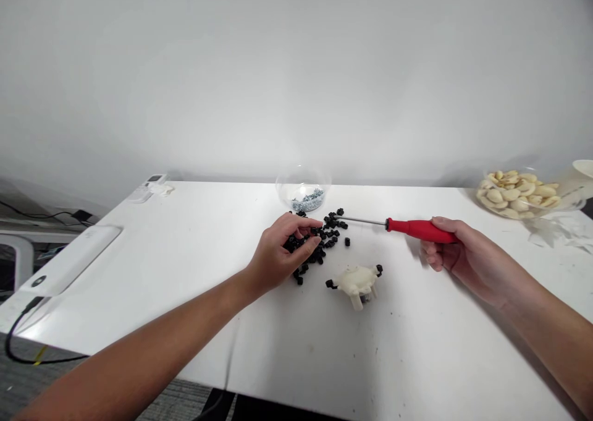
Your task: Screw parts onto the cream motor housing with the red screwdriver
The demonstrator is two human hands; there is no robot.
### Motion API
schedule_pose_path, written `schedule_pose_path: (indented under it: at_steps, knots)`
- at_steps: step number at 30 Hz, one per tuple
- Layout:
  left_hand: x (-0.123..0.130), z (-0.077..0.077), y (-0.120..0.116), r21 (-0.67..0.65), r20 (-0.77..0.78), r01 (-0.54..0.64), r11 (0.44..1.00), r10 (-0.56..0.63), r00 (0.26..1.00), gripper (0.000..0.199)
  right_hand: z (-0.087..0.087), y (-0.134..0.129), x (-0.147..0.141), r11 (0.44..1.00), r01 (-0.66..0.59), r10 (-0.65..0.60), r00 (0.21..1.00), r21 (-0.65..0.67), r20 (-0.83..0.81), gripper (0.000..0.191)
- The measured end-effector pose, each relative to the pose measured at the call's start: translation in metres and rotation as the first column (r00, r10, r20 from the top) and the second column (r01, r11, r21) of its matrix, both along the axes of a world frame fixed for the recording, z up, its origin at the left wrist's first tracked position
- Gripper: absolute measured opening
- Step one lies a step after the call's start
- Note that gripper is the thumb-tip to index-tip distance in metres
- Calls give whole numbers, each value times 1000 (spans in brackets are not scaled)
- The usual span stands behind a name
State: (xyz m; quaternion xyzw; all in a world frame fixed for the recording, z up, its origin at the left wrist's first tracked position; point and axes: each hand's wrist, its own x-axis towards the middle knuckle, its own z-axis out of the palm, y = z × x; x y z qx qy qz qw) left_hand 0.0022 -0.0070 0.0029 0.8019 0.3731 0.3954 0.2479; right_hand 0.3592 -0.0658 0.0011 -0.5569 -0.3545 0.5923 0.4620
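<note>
My left hand [278,248] reaches over a pile of small black parts [330,240], with thumb and forefinger apart at its edge. Black pieces show between the fingertips; whether any is touched I cannot tell. My right hand [470,260] is wrapped round the red handle of a screwdriver [419,230]. Its metal shaft points left, and the tip is at the black parts on the far side of the pile. In front of the pile rests a cream-coloured plastic piece [356,280] with stubby legs and a black part on each of two arms.
A clear bowl of small silvery screws [309,199] stands behind the pile, near the wall. At the right is a clear bowl of cream plastic pieces [519,193], with a crumpled clear bag [556,230] beside it. A white device [76,261] lies along the table's left edge.
</note>
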Motion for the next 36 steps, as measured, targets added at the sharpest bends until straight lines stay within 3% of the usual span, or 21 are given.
schedule_pose_path:
  at_steps: [5, 11, 15, 19, 36]
  knots:
    - [1, 0, 1, 14, -51, 46, 999, -45, 998, 22, 3, 0, -1, 997, 64, -64, 998, -32, 0, 40]
    - [2, 4, 1, -6, -87, 67, 998, -68, 994, 15, 7, -2, -3, 1000, 20, -20, 999, -1, -37, 33]
    - [2, 4, 1, 5, -90, 78, 997, -77, 993, 11, 7, -3, -2, 999, -29, 30, 999, 34, -35, 38]
    - [1, 3, 1, -9, -73, 54, 998, -55, 996, 16, 7, -3, -2, 995, -56, 58, 998, 78, -30, 40]
    - [1, 0, 2, -51, -139, -29, 998, 21, 990, 24, 9, -3, -2, 997, -61, 61, 998, 55, -1, 35]
